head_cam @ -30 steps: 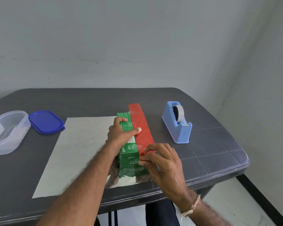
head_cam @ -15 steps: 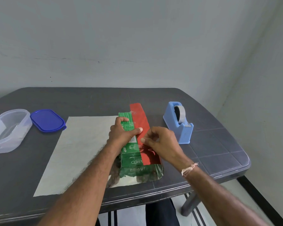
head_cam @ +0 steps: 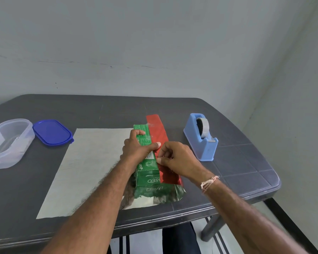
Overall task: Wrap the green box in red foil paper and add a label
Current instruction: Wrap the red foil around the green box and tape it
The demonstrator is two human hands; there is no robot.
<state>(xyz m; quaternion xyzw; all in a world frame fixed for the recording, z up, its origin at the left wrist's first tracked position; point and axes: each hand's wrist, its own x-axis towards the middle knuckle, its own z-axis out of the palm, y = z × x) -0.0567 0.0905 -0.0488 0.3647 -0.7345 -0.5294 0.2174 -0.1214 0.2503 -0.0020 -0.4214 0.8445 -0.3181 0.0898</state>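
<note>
The long green box (head_cam: 147, 167) lies on a sheet of foil paper (head_cam: 92, 167), silver side up, in the middle of the dark table (head_cam: 117, 110). The sheet's right edge is folded up over the box, showing a red strip (head_cam: 159, 132) along the box's right side. My left hand (head_cam: 138, 147) grips the box from above, thumb stretched across to the red edge. My right hand (head_cam: 174, 156) pinches the red edge against the box just below that thumb. Clear tape glints at the far end of the strip.
A blue tape dispenser (head_cam: 202, 138) stands right of the box. At the left sit a clear plastic tub (head_cam: 7, 142) and its blue lid (head_cam: 52, 132). The table's front edge is close below the foil, and a grey wall rises behind.
My right hand moved from the near end of the red strip up to its middle, beside my left thumb. The left hand and box stayed put.
</note>
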